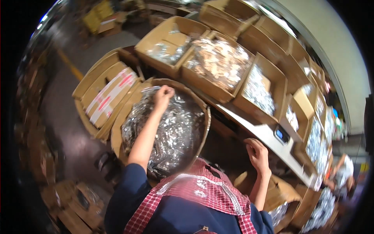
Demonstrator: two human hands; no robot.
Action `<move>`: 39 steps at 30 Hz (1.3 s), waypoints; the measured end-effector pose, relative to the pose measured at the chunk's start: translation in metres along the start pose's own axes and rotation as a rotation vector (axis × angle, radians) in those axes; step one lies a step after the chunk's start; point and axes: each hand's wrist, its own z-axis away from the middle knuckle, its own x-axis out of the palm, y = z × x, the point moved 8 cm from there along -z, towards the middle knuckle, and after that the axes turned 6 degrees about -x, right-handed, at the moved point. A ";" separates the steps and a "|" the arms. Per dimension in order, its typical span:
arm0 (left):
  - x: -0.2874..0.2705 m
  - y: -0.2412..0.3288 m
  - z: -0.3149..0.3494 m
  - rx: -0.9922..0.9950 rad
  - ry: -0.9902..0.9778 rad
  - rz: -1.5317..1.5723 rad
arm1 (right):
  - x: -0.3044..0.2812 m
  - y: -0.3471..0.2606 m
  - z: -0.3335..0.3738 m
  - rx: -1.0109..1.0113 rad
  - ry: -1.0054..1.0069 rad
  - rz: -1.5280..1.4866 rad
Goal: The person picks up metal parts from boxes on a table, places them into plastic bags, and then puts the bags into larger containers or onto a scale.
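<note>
My left hand (164, 96) is over the far part of a large open cardboard box (207, 124) filled with small shiny clear plastic packets (173, 130). Its fingers are closed in a pinch; whatever they may hold is too small or too see-through to make out. My right hand (258, 155) hovers to the right of this box, near the white edge of the bench (253, 132). Its fingers are loosely bent and slightly apart, and nothing shows in them.
An open box with white and red tape (107, 99) adjoins on the left. Along the bench stand several cartons, one with copper-coloured packets (220, 64), another with silvery packets (258, 91). A small device with a lit display (281, 134) sits on the bench edge. Another person (343, 171) is far right.
</note>
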 end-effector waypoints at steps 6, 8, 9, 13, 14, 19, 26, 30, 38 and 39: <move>-0.015 0.075 0.017 0.234 -0.171 0.273 | -0.035 0.057 0.100 0.297 0.216 0.159; -0.003 0.113 0.041 0.097 -0.508 0.758 | -0.046 0.073 0.146 0.353 0.237 0.324; 0.002 0.127 0.049 0.030 -0.635 0.882 | -0.048 0.080 0.163 0.408 0.212 0.332; 0.104 0.141 0.108 -0.301 -1.058 1.132 | -0.066 0.089 0.241 0.520 0.339 0.204; 0.134 0.138 0.133 -0.401 -1.143 1.175 | -0.075 0.090 0.265 0.520 0.434 0.202; 0.262 0.118 0.275 -0.997 -1.421 1.196 | -0.125 0.116 0.426 0.752 0.870 0.379; 0.384 0.123 0.448 -1.920 -1.656 1.333 | -0.149 0.201 0.772 1.632 1.234 0.520; 0.431 0.139 0.508 -1.355 -1.463 0.640 | -0.107 0.204 0.954 2.124 1.268 0.441; 0.482 0.166 0.531 -0.928 -1.298 0.077 | -0.059 0.247 0.993 1.860 1.518 0.366; 0.487 0.186 0.531 -0.766 -1.227 0.020 | -0.069 0.238 0.983 1.781 1.486 0.538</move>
